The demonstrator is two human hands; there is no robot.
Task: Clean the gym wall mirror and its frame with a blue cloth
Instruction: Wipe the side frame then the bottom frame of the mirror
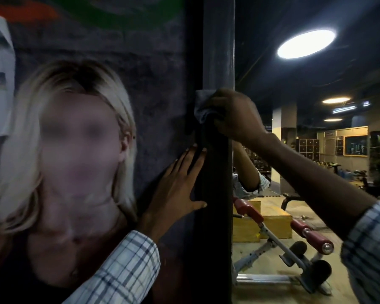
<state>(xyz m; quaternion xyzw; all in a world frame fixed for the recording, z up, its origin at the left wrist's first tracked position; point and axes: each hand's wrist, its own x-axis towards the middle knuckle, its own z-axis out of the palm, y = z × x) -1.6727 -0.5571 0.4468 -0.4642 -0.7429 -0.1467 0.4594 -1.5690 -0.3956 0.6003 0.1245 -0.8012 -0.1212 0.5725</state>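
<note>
- Cloth (pixel 201 107), picture centre: soft, light, bunches easily. Right hand (pixel 233 113) fingers curl round it, pressing it onto mirror frame (pixel 217 51).
- Left hand (pixel 176 185): fingers spread flat, bracing at frame edge.
- Mirror (pixel 316 163), right: fragile, so press lightly.

Cloth (pixel 201 106) under right hand (pixel 234 115) on frame (pixel 217 51) (left hand (pixel 176 187) flat)
</note>
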